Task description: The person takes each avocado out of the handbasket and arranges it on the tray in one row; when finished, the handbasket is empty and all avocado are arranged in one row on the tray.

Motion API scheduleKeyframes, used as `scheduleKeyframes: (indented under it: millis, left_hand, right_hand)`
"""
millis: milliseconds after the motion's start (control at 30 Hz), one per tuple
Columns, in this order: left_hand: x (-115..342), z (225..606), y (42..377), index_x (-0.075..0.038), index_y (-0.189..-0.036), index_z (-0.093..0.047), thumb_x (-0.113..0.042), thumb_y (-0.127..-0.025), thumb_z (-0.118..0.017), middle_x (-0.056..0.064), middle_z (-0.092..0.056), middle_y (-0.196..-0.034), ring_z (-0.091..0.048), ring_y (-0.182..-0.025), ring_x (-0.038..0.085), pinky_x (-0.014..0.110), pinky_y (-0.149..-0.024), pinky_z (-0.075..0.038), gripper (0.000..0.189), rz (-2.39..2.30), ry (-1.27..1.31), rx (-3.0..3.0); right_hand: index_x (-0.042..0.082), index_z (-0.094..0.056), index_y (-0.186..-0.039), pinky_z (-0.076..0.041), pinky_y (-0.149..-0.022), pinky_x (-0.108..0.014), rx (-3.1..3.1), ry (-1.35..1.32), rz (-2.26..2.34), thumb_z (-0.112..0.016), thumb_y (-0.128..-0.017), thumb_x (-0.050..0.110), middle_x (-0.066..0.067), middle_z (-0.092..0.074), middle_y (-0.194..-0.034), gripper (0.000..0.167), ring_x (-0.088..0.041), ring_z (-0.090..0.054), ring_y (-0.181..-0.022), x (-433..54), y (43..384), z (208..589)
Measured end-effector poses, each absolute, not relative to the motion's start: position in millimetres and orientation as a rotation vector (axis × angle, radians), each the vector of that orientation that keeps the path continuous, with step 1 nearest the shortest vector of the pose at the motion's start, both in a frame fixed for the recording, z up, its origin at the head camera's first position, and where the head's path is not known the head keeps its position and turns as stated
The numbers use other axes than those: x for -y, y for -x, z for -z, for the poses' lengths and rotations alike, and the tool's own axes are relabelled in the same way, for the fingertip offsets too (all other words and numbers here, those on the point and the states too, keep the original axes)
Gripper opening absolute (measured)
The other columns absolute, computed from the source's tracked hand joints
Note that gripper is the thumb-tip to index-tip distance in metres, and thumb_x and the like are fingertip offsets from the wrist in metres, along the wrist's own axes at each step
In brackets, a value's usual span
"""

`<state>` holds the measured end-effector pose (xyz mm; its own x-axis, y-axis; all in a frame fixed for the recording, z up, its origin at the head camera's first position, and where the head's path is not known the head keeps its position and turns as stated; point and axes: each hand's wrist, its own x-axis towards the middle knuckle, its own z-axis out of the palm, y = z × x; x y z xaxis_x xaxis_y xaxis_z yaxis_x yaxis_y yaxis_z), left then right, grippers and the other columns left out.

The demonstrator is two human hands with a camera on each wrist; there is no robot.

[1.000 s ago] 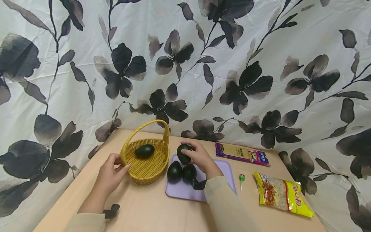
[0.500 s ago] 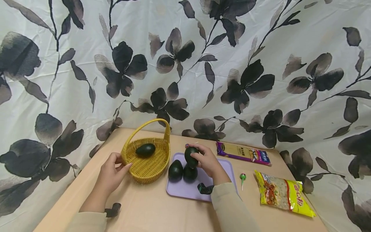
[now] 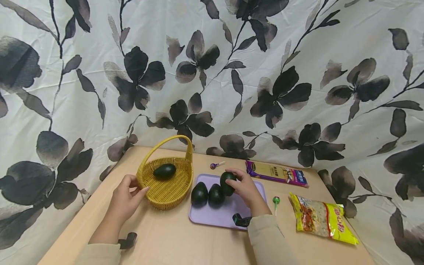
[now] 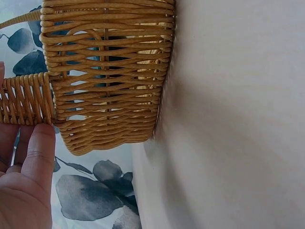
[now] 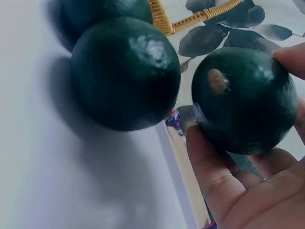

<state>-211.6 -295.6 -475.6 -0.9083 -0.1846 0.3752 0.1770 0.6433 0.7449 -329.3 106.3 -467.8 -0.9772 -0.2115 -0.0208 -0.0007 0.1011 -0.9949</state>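
In the head view my left hand (image 3: pixel 124 198) grips the near-left side of a yellow wicker basket (image 3: pixel 169 200). The left wrist view shows its fingers (image 4: pixel 40 155) at the woven handle base (image 4: pixel 28 99). One dark green avocado (image 3: pixel 164 171) lies inside the basket. Over the lilac tray (image 3: pixel 218 218), my right hand (image 3: pixel 248 191) holds another avocado (image 3: pixel 228 184) between thumb and fingers. Its brown stem end shows in the right wrist view. Two more avocados, one on the left (image 3: pixel 199 194) and one beside the held one (image 3: pixel 216 195), rest on the tray.
A purple-wrapped packet (image 3: pixel 276 173) lies behind the tray to the right. Nearer the right edge is a yellow food bag (image 3: pixel 321 219). One lollipop (image 3: pixel 213 166) lies behind the tray and a green one (image 3: pixel 276 200) to its right. A floral cloth (image 3: pixel 238 110) hangs behind.
My right hand has moved rightward and slightly down with its avocado, away from the basket side. The lollipop behind the tray has come into view. My left hand has stayed on the basket.
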Motion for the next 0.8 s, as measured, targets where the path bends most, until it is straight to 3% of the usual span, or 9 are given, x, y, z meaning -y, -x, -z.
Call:
scheduleKeyframes:
  millis: [133, 300, 600, 800]
  left_hand:
    - [295.8, 476.3, 211.4, -0.008, -0.120, -0.051, -0.022, -0.096, -0.075, 0.010, -0.062, -0.117, -0.060, -0.115, 0.025, 0.019, -0.092, -0.060, 0.037, 1.167, -0.008, 2.450]
    - [295.1, 476.5, 211.5, -0.008, -0.120, -0.051, -0.023, -0.096, -0.075, 0.011, -0.062, -0.117, -0.060, -0.115, 0.026, 0.019, -0.092, -0.060, 0.038, 1.180, -0.004, 2.448]
    - [294.8, 476.9, 211.0, -0.006, -0.120, -0.052, -0.024, -0.096, -0.075, 0.012, -0.062, -0.117, -0.058, -0.112, 0.023, 0.001, -0.088, -0.051, 0.038, 1.185, -0.003, 2.436]
    - [294.8, 476.2, 211.6, -0.005, -0.120, -0.051, -0.021, -0.095, -0.076, 0.013, -0.061, -0.117, -0.060, -0.113, 0.030, -0.002, -0.087, -0.048, 0.038, 1.186, 0.010, 2.423]
  right_hand:
    - [0.014, -0.069, -0.129, -0.066, -0.086, -0.044, -2.197, 0.195, 1.999, -0.073, -0.090, 0.003, -0.016, -0.057, -0.140, 0.041, -0.034, -0.060, -0.120, -110.6, 325.9, 474.3]
    - [0.012, -0.068, -0.130, -0.065, -0.090, -0.044, -2.189, 0.165, 2.024, -0.073, -0.090, 0.002, -0.017, -0.056, -0.140, 0.041, -0.035, -0.058, -0.123, -114.9, 323.3, 481.1]
    - [0.008, -0.066, -0.129, -0.064, -0.083, -0.036, -2.290, 0.131, 1.950, -0.078, -0.087, 0.007, -0.017, -0.059, -0.129, 0.043, -0.032, -0.059, -0.115, -121.1, 320.4, 493.4]
    - [0.007, -0.068, -0.127, -0.060, -0.083, -0.030, -2.383, 0.144, 1.883, -0.081, -0.084, 0.009, -0.016, -0.062, -0.124, 0.044, -0.030, -0.057, -0.111, -124.0, 317.2, 495.8]
